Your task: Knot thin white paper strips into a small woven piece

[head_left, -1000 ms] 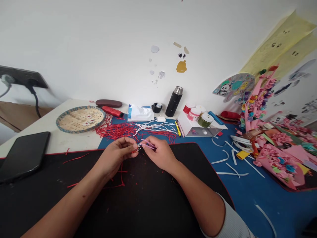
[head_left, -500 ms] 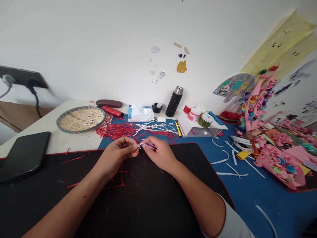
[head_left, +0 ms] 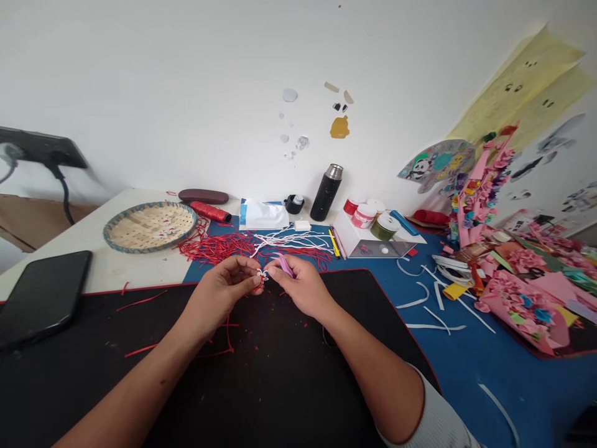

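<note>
Between my fingertips, above the black desk mat [head_left: 261,373], is a small knot of white cord [head_left: 262,274] with a red bit [head_left: 257,289] under it. My left hand [head_left: 228,292] pinches this knot from the left. My right hand [head_left: 298,287] grips a small pink tool [head_left: 284,265], whose tip meets the knot. Part of the knot is hidden by my fingers. A tangle of red cord strands [head_left: 214,247] and a bunch of white cords [head_left: 291,238] lie just beyond my hands.
A woven bamboo tray [head_left: 149,227], red thread spool [head_left: 211,212], black phone [head_left: 41,298], tissue pack [head_left: 263,216], black thermos [head_left: 326,193] and paint jars [head_left: 364,216] stand at the back. Pink paper flower crafts [head_left: 527,298] and white strips [head_left: 433,311] lie on the blue mat [head_left: 513,386] at right.
The pink tool has tilted more upright in my right hand, and its tip now meets the knot. My hands sit slightly closer together, and the whole view has shifted a little.
</note>
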Motion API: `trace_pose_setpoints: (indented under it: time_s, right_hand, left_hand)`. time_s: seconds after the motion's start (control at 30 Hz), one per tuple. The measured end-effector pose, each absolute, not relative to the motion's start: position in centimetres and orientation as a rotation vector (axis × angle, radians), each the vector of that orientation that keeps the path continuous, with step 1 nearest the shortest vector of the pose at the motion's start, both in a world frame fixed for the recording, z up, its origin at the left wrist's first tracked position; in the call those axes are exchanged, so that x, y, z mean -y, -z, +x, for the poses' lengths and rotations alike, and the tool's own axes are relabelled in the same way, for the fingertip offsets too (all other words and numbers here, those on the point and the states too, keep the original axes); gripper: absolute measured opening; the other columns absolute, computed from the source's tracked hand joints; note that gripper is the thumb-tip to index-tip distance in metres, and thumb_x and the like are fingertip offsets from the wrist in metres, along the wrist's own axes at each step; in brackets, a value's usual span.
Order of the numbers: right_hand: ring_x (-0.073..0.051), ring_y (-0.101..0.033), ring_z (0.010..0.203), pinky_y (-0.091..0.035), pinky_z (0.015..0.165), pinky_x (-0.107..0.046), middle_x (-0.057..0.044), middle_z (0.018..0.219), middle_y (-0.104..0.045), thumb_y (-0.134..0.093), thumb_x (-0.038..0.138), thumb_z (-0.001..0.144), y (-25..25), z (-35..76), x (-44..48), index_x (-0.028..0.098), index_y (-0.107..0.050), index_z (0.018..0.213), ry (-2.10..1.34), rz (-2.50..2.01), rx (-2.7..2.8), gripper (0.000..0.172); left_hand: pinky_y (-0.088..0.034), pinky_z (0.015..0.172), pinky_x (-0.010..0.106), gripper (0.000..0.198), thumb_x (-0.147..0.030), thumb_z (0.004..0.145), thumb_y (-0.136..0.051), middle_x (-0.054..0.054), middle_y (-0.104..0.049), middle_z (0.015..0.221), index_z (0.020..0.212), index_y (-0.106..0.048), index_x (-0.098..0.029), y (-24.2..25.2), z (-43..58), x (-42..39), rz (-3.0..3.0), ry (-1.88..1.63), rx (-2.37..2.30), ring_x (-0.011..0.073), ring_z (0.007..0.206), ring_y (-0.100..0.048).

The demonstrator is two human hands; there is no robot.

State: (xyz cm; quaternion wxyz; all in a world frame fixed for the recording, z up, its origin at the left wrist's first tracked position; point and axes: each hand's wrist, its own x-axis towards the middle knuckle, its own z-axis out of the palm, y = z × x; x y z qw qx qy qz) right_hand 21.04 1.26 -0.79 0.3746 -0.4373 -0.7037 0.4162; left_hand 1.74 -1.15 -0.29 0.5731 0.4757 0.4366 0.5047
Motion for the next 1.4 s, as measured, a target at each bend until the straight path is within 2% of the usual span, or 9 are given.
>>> trace_pose_setpoints:
  time_s: [0.13, 0.23, 0.43, 0.8, 1.17, 1.4]
  right_hand:
    - [-0.012, -0.042, 0.056, -0.037, 0.056, -0.025, 0.004, 0.067, -0.049, -0.061, 0.050, 0.097, 1.1, 21.1, -1.3, 0.020, -0.069, 0.096, -1.162, -1.132, 1.758, 0.031]
    - [-0.011, -0.040, 0.054, -0.036, 0.055, -0.024, 0.005, 0.063, -0.046, -0.062, 0.050, 0.097, 1.1, 21.1, -1.3, 0.020, -0.069, 0.096, -1.191, -1.121, 1.748, 0.031]
    - [-0.011, -0.041, 0.055, -0.037, 0.055, -0.024, 0.006, 0.062, -0.046, -0.062, 0.049, 0.097, 0.7, 21.0, -1.1, 0.020, -0.070, 0.097, -1.194, -1.140, 1.765, 0.031]
    - [-0.011, -0.042, 0.056, -0.034, 0.056, -0.024, 0.005, 0.064, -0.048, -0.063, 0.050, 0.097, 0.7, 21.1, -1.1, 0.019, -0.068, 0.097, -1.259, -1.146, 1.750, 0.032]
    - [-0.010, -0.035, 0.053, -0.028, 0.052, -0.024, 0.007, 0.062, -0.041, -0.066, 0.053, 0.094, 0.9, 21.1, -1.1, 0.020, -0.067, 0.097, -1.409, -1.115, 1.658, 0.034]
    - [-0.010, -0.035, 0.055, -0.029, 0.053, -0.024, 0.006, 0.066, -0.044, -0.064, 0.057, 0.094, 0.8, 20.9, -1.0, 0.020, -0.066, 0.096, -1.413, -1.107, 1.647, 0.037]
  left_hand:
    - [-0.055, 0.072, 0.032, 0.035, -0.041, 0.069, -0.091, 0.000, -0.073, 0.079, 0.092, -0.073, -0.023, 0.3, 1.7, 1.2, 1.164, -1.195, -1.014, 0.0186, 0.069, -0.068]
    - [-0.054, 0.073, 0.031, 0.034, -0.043, 0.071, -0.090, 0.000, -0.073, 0.078, 0.092, -0.074, -0.022, 0.3, 1.7, 1.3, 1.196, -1.173, -1.014, 0.0183, 0.069, -0.067]
    - [-0.051, 0.071, 0.030, 0.035, -0.048, 0.069, -0.091, 0.001, -0.073, 0.073, 0.086, -0.076, -0.021, 0.6, 1.6, 1.1, 1.138, -1.124, -1.062, 0.0183, 0.069, -0.065]
    - [-0.051, 0.070, 0.026, 0.033, -0.042, 0.069, -0.094, -0.001, -0.072, 0.073, 0.085, -0.076, -0.020, 1.1, 1.4, 1.1, 1.014, -1.110, -0.983, 0.0148, 0.069, -0.066]
    - [-0.051, 0.068, 0.025, 0.031, -0.040, 0.069, -0.095, -0.001, -0.070, 0.070, 0.083, -0.076, -0.020, 1.4, 1.4, 0.9, 0.982, -1.126, -0.929, 0.0140, 0.066, -0.064]
    - [-0.052, 0.069, 0.025, 0.035, -0.043, 0.066, -0.096, 0.000, -0.072, 0.072, 0.083, -0.077, -0.020, 1.3, 1.4, 0.9, 0.981, -1.126, -0.994, 0.0148, 0.067, -0.065]
